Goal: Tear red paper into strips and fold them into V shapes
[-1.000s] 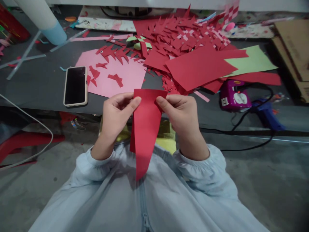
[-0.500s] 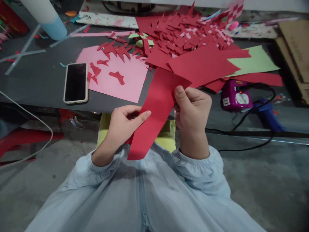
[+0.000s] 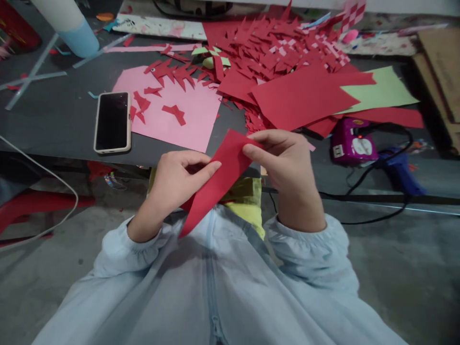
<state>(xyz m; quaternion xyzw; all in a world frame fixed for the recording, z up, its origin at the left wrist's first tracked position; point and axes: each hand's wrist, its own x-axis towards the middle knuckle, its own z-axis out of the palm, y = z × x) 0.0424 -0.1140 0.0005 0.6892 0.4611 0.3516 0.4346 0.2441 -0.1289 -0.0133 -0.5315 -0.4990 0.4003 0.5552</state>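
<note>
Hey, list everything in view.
Held paper: one, red, front centre
Phone: one, black, left
Pink sheet: one, pink, left
Scraps: many, mostly red, back
Larger sheets: several, red, right
Green sheet: one, green, right
Clear sticks: three, translucent, left
Pale cylinder: one, white and blue, left
Purple box: one, purple, right
Glue gun: one, blue, right
Cardboard: uncounted, brown, right
Table: one, dark, upper half
Left hand: one, holding paper
Right hand: one, holding paper
Jacket: one, pale blue, foreground

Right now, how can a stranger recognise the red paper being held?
Find the dark table, then its near edge. There, the left hand and right hand pinch the red paper. Unlike the red sheets lying behind, it is off the table.
</note>
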